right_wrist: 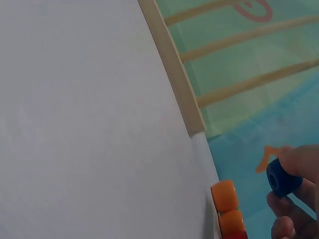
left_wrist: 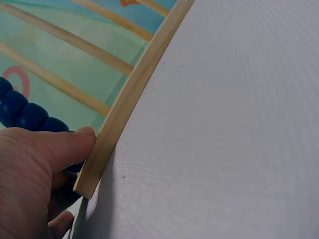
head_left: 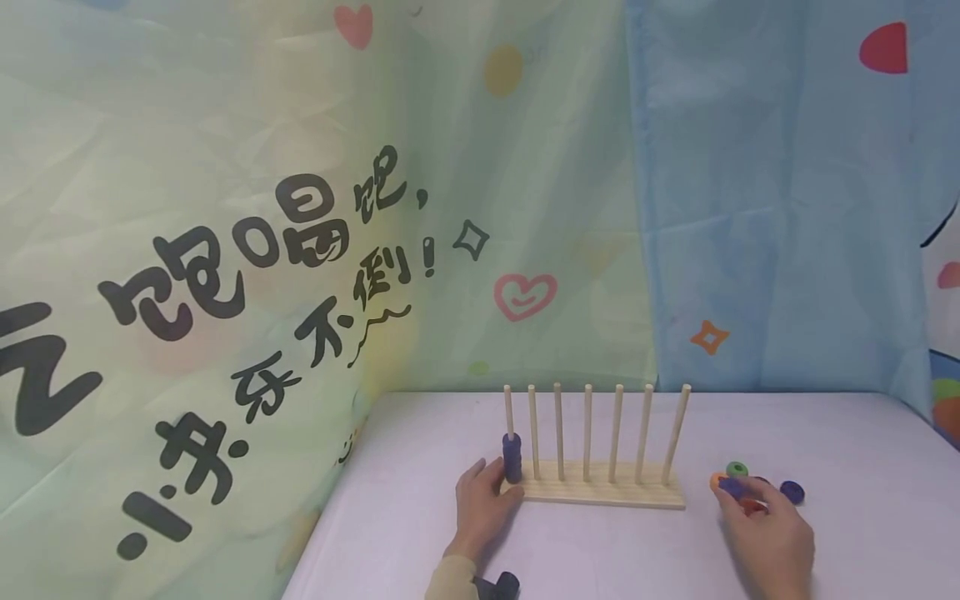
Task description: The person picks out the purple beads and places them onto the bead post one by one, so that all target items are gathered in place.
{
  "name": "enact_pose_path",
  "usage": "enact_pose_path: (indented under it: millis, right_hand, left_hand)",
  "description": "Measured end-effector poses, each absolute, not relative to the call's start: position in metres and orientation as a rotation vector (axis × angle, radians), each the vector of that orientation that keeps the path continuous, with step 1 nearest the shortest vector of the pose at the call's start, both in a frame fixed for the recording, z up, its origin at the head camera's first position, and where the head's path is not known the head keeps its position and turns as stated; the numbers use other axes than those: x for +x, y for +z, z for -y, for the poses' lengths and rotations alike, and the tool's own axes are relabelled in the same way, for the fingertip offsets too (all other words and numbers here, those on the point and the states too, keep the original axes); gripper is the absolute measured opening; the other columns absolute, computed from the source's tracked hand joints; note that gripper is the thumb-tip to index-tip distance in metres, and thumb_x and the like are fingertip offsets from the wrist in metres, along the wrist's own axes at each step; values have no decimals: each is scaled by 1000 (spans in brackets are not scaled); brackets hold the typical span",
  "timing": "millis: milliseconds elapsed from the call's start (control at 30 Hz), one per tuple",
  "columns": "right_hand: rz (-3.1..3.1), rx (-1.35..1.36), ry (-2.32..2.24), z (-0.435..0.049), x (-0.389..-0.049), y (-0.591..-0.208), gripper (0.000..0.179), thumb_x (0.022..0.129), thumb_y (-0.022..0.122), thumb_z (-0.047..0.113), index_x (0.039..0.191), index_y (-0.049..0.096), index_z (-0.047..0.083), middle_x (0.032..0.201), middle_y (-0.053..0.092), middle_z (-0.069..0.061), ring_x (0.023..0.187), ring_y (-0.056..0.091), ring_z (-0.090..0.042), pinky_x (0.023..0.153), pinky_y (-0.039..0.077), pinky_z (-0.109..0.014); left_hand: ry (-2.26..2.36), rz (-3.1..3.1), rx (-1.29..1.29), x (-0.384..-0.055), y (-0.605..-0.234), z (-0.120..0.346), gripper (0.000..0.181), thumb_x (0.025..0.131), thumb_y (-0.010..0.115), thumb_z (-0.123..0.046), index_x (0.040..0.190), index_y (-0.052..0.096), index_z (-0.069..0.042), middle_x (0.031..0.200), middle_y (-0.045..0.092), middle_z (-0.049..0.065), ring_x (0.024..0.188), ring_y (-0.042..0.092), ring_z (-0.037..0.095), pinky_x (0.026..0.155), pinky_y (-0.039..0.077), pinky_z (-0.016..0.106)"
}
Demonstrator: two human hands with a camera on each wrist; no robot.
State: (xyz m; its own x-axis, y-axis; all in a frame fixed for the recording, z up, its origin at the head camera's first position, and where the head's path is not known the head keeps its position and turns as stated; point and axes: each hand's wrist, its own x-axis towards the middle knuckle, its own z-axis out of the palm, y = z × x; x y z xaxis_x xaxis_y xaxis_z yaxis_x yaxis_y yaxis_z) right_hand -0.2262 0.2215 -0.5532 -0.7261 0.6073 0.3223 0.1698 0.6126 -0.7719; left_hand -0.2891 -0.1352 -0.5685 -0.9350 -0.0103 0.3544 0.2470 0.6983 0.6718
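A wooden peg stand point(head_left: 604, 493) with a row of several upright pegs sits on the table. Dark blue beads point(head_left: 512, 458) are stacked on its leftmost peg. My left hand point(head_left: 480, 502) grips the left end of the base; its thumb point(left_wrist: 75, 147) lies along the front edge beside the blue stack point(left_wrist: 30, 115). To the right of the stand, my right hand point(head_left: 774, 537) pinches a blue bead point(right_wrist: 281, 179) between thumb and fingers, above the loose beads. The bead's hole shows in the right wrist view.
Around the right hand lie a green bead point(head_left: 737, 469), an orange bead point(head_left: 717, 481), a red bead point(head_left: 753, 506) and a blue bead point(head_left: 792, 492). The white table point(head_left: 600, 554) meets a printed curtain point(head_left: 525, 208) behind. A dark strap piece point(head_left: 504, 586) shows at the left wrist.
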Motion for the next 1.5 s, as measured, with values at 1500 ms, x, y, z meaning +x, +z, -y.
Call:
enact_pose_path:
  millis: [1500]
  right_hand:
    - [2665,-335,1244,-177,-225,-546,48,89,71,30,129,59,8,111,66,-13,72,50,-19,54,39,-23]
  left_hand:
    - [-1127,2580,-181,-285,-563,135,42,80,76,-24,119,69,-12,123,68,10,128,48,42,109,30,61]
